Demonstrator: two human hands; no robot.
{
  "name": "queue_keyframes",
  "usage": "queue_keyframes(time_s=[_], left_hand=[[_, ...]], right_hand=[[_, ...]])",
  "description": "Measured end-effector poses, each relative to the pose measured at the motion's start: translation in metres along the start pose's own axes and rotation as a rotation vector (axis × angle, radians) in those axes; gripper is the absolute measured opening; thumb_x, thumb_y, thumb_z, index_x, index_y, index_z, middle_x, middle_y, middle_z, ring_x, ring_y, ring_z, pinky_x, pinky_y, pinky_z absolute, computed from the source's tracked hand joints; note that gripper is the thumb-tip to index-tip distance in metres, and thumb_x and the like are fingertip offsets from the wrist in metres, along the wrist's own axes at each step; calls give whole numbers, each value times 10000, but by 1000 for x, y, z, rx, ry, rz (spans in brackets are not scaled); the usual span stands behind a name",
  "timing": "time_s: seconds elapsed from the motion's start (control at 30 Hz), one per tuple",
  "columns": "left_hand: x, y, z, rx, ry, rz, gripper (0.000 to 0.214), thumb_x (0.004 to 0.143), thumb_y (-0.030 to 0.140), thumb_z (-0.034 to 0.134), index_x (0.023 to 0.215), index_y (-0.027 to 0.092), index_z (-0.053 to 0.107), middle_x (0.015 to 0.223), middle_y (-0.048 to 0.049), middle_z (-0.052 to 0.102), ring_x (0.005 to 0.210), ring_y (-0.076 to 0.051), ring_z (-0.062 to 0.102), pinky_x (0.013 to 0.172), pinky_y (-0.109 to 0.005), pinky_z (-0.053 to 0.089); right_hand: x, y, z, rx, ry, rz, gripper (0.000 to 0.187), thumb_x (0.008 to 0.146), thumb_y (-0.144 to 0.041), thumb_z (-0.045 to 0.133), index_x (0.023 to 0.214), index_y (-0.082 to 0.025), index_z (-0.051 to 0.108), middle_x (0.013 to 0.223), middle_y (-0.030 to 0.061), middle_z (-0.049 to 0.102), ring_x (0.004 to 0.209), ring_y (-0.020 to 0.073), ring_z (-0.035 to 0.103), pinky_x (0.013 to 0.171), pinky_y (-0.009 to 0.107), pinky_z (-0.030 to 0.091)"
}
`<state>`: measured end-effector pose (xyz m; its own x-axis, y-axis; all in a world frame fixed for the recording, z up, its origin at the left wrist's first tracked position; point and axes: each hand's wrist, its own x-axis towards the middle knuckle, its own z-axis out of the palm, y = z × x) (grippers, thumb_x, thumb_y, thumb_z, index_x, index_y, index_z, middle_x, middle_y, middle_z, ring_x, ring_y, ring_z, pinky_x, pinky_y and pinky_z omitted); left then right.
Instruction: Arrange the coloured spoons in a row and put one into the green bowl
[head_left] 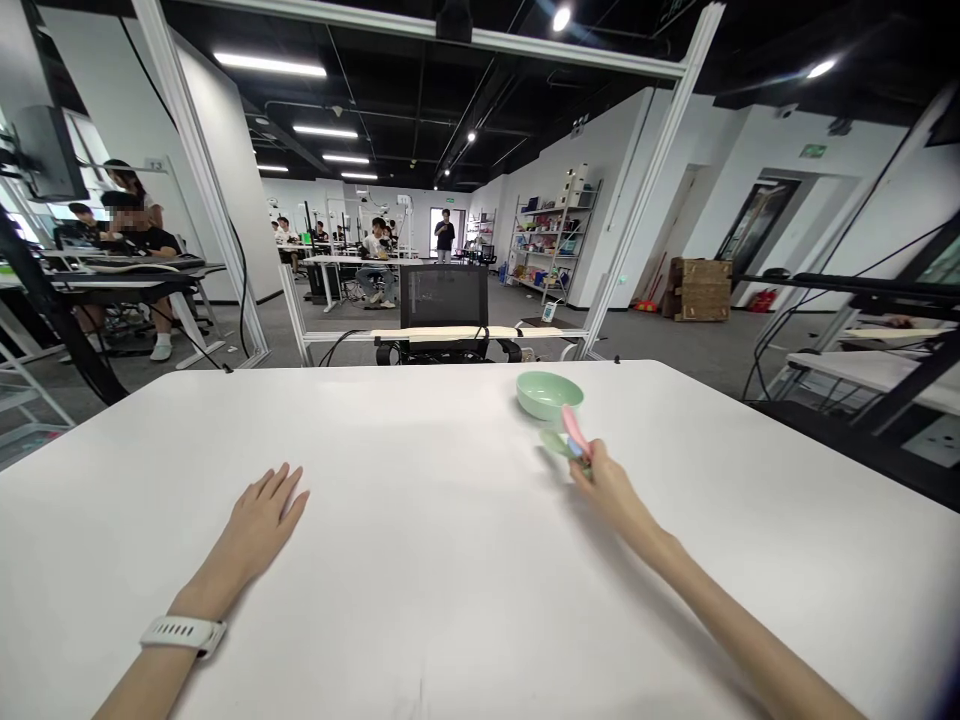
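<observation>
At least two spoons, one pink [574,430], one green [555,443], are off the counter [420,480], gripped in the right hand [611,485] just in front of the one bowl [541,408]; neither is set down yet. A blurred blue bit [575,447] may be a third. One left hand [262,515] lies spread, holding nothing, well left of the bowl.

From up on the person's head, the one camera looks forward and down, close over the white table [420,560], taking in the left hand [261,518] and right hand [602,478]. Its view reaches past the chair [444,297] to the ceiling lights [270,65].
</observation>
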<state>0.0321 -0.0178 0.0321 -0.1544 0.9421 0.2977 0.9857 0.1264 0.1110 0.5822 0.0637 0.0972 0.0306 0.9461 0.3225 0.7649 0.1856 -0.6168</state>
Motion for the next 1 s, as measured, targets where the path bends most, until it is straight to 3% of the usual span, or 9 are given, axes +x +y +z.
queue_keyframes(time_s=[0.2,0.33,0.47,0.7,0.83,0.93,1.0], left_hand=[[-1,-2,2,-5,-2,1,764,1027,576,296,1571,125,586,1685,-177,540,1583,-382,477,1280,-570,403],[0,-2,3,-7,-5,-4,780,1023,582,288,1570,112,585,1689,-178,534,1586,-387,471,1282,-571,398],[-1,-4,4,-9,-5,-8,786,1015,584,289,1567,111,588,1690,-175,535,1584,-387,472,1285,-573,392],[1,-5,3,-12,4,-12,759,994,561,313,1566,149,596,1674,-154,566,1579,-360,480,1273,-554,407],[1,-3,2,-20,-9,-18,779,998,564,297,1569,119,588,1686,-171,544,1583,-376,473,1277,-569,401],[0,-2,2,-24,-3,-17,772,998,563,307,1563,124,596,1685,-170,544,1580,-381,478,1275,-575,402],[0,-1,2,-24,-2,-21,764,998,560,310,1562,134,598,1686,-163,544,1579,-378,479,1275,-575,401]], right_hand=[[34,75,-58,-137,219,134,166,902,-375,487,909,-304,337,742,46,617,643,221,558,635,345,414],[39,120,-71,-265,161,207,83,896,-307,493,904,-288,413,720,84,640,657,258,593,649,369,433],[38,145,-68,-436,91,194,52,918,-238,473,937,-231,520,794,156,692,721,291,639,680,376,447],[35,148,-65,-568,108,223,160,989,-235,498,1053,-145,614,899,209,724,790,308,670,712,375,443],[31,140,-72,-725,209,155,290,1049,-221,396,1006,-117,664,918,237,701,854,332,661,745,401,418],[28,115,-73,-837,239,-7,303,1014,-137,412,931,-113,702,943,252,690,892,342,635,770,415,397],[24,85,-67,-827,202,-81,295,1011,-141,447,887,-124,714,943,238,696,908,334,626,793,406,395]])
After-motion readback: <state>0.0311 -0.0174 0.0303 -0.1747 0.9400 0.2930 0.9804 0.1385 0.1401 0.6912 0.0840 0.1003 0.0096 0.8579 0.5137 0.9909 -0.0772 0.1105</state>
